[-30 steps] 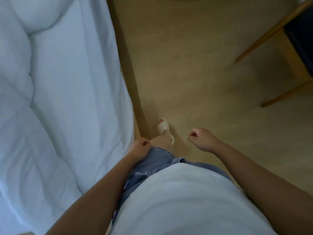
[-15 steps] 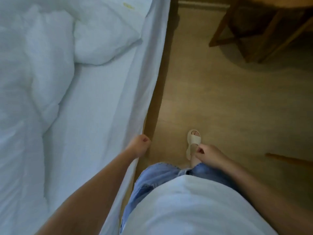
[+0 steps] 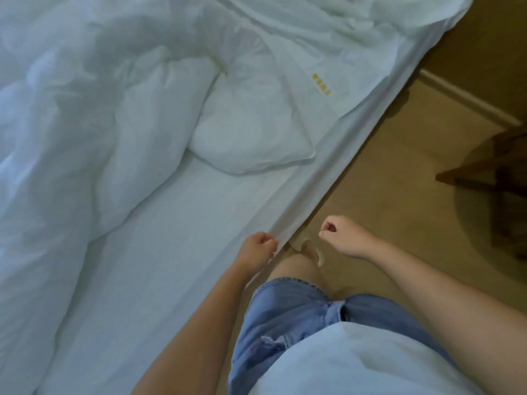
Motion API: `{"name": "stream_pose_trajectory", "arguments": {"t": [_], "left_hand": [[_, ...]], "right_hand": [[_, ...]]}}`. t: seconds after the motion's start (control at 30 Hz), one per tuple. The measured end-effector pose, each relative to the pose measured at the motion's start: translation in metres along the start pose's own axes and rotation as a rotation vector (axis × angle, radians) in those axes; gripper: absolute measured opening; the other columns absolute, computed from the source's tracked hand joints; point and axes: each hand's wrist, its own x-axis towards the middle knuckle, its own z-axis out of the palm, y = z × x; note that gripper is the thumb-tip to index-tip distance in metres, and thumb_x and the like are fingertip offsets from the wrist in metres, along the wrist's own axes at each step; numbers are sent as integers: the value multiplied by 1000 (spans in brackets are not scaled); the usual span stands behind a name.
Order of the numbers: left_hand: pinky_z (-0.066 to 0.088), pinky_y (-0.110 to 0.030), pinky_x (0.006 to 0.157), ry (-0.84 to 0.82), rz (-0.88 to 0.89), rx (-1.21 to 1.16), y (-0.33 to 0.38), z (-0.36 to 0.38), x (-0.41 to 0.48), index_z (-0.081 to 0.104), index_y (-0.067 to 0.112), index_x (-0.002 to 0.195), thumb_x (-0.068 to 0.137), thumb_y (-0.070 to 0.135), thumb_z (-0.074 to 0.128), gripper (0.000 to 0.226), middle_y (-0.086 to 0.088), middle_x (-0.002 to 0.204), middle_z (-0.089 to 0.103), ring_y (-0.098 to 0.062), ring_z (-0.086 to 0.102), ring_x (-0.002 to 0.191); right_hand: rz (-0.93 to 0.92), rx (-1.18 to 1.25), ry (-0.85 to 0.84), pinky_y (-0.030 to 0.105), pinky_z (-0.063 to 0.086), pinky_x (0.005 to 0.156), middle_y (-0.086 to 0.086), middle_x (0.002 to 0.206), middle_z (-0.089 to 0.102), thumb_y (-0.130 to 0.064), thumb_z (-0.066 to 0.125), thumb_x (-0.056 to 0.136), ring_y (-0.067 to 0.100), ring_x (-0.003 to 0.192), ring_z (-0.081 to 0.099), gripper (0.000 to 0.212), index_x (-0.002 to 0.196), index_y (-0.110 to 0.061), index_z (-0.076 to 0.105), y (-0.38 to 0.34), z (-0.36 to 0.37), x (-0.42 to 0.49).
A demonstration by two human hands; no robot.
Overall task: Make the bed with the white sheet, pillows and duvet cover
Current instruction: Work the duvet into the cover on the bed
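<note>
The left hand (image 3: pixel 256 248) hangs at the near edge of the bed, its fingers curled loosely into the palm; it lies against the rim of the smooth white fitted sheet (image 3: pixel 176 252), and whether it pinches the cloth or merely brushes it cannot be told from this angle. The right hand (image 3: pixel 343 235) is held out over the tan carpeted floor (image 3: pixel 385 172), clear of the bed, its fingers folded into a loose fist with nothing in it. Between the two hands, low down, a pale slip-on sandal (image 3: pixel 309 249) shows on the floor just beside the bed's edge, above a bare knee and frayed blue denim shorts (image 3: pixel 288 317); a light blue-white shirt (image 3: pixel 370 363) fills the bottom of the view. The sheet is stretched flat over the mattress, and its side drop runs diagonally up and to the right. Farther up the bed a plump white pillow (image 3: pixel 248 129) lies close to the edge. Left of it, touching it, a crumpled white duvet (image 3: pixel 71 124) is heaped across the left part of the bed. Beyond the pillow lies a flatter white cover with a small yellow embroidered mark (image 3: pixel 321 84). Dark wooden furniture legs (image 3: pixel 490 178) stand at the right, well apart from the bed.
</note>
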Motion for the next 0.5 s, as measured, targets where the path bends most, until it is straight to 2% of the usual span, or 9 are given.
{"name": "stream_pose_trajectory", "arguments": {"t": [0.1,0.17,0.27,0.37,0.5], "left_hand": [[40,-23,57,78,-31,-77,56,-25,48,57,12,98,92,15,52,9,-4,87,62,-15,57,71],[41,-23,57,101,-23,-91,96,-38,79,57,13,95,92,17,53,6,-6,89,63,-15,58,71],[47,-32,71,115,-12,-41,149,-48,114,57,16,86,91,20,55,7,-7,92,64,-22,60,80],[47,-35,83,128,-8,-6,200,-49,152,58,14,95,91,25,54,12,-8,104,64,-25,61,95],[46,-33,83,159,-15,-70,271,-42,212,58,13,101,92,24,52,15,-8,108,63,-25,60,100]], "right_hand": [[-52,-44,-30,31,38,63,7,82,59,-24,51,92,20,74,53,18,83,-10,57,-36,-49,49],[-94,-116,-29,31,38,65,4,82,58,-23,51,91,22,79,54,14,82,-13,56,-58,-82,80],[-117,-161,-49,30,37,66,6,93,60,-21,50,91,21,85,53,13,90,-11,59,-80,-131,122],[-152,-226,-74,33,40,73,8,98,62,-22,51,90,23,90,55,20,98,-6,61,-96,-180,169],[-181,-289,-53,36,41,71,7,94,60,-23,50,91,26,87,56,18,92,-6,58,-102,-243,236]]}}
